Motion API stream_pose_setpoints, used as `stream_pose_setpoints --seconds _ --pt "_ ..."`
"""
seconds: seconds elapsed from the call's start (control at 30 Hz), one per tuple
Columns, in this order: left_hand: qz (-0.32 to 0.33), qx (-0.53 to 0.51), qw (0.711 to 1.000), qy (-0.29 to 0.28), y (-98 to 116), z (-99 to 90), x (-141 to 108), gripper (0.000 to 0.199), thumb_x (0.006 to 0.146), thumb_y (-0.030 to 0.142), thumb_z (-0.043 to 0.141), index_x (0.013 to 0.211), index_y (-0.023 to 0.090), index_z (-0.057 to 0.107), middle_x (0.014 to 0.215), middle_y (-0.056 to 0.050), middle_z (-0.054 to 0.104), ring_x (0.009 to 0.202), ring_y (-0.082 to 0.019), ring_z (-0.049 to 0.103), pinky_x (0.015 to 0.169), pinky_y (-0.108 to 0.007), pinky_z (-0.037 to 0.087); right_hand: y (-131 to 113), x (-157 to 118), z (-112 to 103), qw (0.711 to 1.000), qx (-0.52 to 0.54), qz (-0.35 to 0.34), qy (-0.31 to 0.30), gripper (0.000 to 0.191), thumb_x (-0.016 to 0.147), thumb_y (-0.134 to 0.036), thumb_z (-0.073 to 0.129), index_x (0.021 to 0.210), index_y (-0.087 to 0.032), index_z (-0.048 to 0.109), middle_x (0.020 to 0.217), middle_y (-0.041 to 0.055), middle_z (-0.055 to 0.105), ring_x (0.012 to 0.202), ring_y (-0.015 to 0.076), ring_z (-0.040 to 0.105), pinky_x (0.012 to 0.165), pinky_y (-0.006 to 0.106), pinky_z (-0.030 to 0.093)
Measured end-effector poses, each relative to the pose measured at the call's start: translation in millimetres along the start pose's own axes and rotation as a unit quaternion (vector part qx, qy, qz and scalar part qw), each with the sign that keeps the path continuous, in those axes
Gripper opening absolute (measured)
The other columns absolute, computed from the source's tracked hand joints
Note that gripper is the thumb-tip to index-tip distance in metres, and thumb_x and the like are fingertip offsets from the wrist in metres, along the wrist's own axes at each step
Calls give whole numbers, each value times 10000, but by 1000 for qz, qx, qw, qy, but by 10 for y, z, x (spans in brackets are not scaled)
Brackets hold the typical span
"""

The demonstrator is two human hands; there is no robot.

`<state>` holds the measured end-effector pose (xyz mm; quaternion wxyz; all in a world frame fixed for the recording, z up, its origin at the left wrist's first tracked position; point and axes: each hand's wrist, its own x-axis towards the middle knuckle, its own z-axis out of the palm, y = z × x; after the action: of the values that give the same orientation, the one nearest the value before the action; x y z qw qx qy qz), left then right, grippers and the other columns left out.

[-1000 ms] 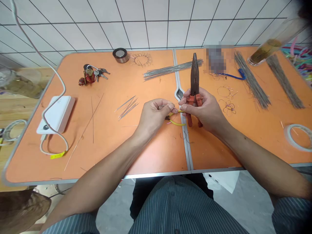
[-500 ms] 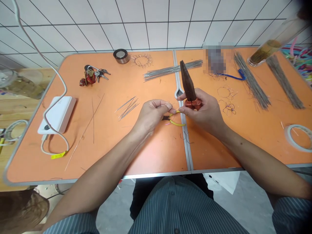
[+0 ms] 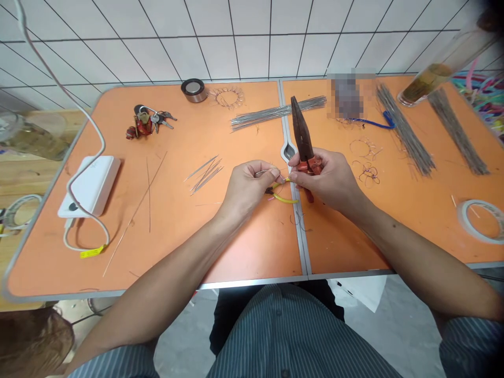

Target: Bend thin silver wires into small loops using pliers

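My left hand [image 3: 252, 186] pinches a thin wire [image 3: 258, 172] between thumb and fingertips, over the middle of the table. Close beside it on the right, my right hand [image 3: 331, 176] is closed around red-handled pliers [image 3: 303, 139], whose dark jaws point up and away from me. The right thumb and finger come near the wire's end; whether they touch it I cannot tell. Beneath both hands lies a smaller tool with yellow handles [image 3: 285, 198], partly hidden. Short cut wires [image 3: 207, 176] rest left of my left hand.
A long wire bundle [image 3: 275, 114] lies behind my hands, with more bundles [image 3: 407, 131] at the right. Keys [image 3: 157, 121], a tape roll [image 3: 193, 90] and a white power bank [image 3: 90, 186] are on the left. Bent wire pieces [image 3: 368, 172] and a white tape ring [image 3: 482, 221] lie right.
The pliers have tipped slightly in my right hand, and a red handle now shows below it. The fingertips of both hands remain close together at the wire.
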<state>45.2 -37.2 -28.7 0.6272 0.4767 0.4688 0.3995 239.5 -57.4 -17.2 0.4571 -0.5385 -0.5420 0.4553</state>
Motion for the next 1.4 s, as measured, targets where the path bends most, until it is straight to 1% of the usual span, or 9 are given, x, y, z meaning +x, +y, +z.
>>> stream_pose_setpoints --seconds 0.23,0.43,0.67,0.8,0.93,1.07,1.17,1.27,1.4 --pt "18 44 999 13 18 14 -16 144 865 309 761 808 177 766 861 -67 808 738 -163 697 622 -249 568 -51 -29 40 1000 -11 14 21 151 777 -190 832 884 -207 727 691 -42 620 576 127 603 492 261 486" --pt "30 43 999 9 37 -24 -4 136 868 306 770 821 178 768 872 -65 813 764 -172 719 665 -262 582 -80 -29 30 999 21 33 -1 339 713 -329 984 886 -217 715 697 -35 660 602 148 641 525 282 560" --pt "35 56 998 -15 36 0 -23 142 869 299 754 796 176 758 825 -60 789 705 -163 678 600 -255 541 -98 -40 37 999 16 45 17 375 749 -449 992 806 -248 681 657 -14 643 587 167 607 412 283 478" --pt "38 63 997 -9 19 24 -34 138 869 289 740 803 171 769 840 -63 792 696 -150 656 591 -241 517 -111 -48 33 998 18 65 14 340 777 -395 965 800 -250 659 647 -9 645 575 171 610 395 286 486" --pt "28 55 998 -3 -4 33 -45 151 871 314 745 830 172 775 875 -69 804 741 -161 680 609 -242 535 -132 -70 44 996 23 81 8 274 808 -310 908 812 -252 641 627 -30 635 463 141 553 330 277 439" --pt "29 47 998 -8 -3 21 -43 137 870 302 746 827 176 776 882 -68 817 749 -164 692 620 -246 538 -158 -90 54 996 10 88 6 251 815 -259 878 815 -248 627 626 -33 649 422 140 573 298 260 400" --pt "31 44 998 -24 23 -9 -24 136 867 284 761 790 173 777 817 -62 798 712 -152 674 598 -240 503 -172 -88 41 995 7 104 -6 245 807 -257 874 833 -246 631 644 -31 672 371 149 577 239 256 334" --pt "8 29 998 -57 49 -52 3 176 857 331 806 782 173 785 822 -74 801 689 -156 666 566 -249 480 -174 -80 15 993 2 120 -15 241 809 -256 875 852 -244 638 651 -30 688 344 154 580 209 248 292" --pt "-22 33 996 -85 39 -103 48 178 826 341 830 760 180 793 837 -87 818 712 -174 697 585 -260 484 -150 -71 -10 992 3 119 -45 227 844 -273 861 855 -245 636 639 -30 695 349 147 581 221 245 313"
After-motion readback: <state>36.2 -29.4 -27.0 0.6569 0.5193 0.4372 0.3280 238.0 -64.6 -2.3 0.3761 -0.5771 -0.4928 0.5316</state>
